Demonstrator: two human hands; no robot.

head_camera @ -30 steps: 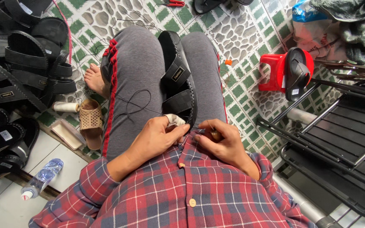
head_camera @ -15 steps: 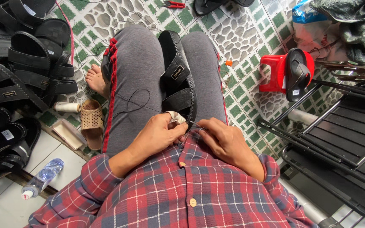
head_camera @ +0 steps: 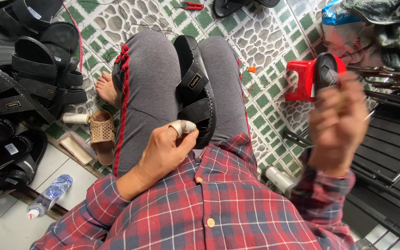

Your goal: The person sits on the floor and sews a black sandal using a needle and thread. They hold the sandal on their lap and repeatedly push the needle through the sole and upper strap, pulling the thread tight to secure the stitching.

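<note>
Black sandal [head_camera: 195, 88] wedged lengthwise between the grey-trousered thighs, centre frame. Probably light, with a stiff sole and pliable straps; best gripped at the sole's edges. Left hand [head_camera: 165, 150] curled loosely beside the heel end, a taped finger raised, holding nothing visible. Right hand [head_camera: 336, 122] lifted at right, blurred, fingers pinched; contents impossible to tell.

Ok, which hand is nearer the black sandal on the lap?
Left. The left hand rests at the near end of the black sandal, whether touching I cannot tell. The right hand is raised, blurred, well off to its right.
</note>
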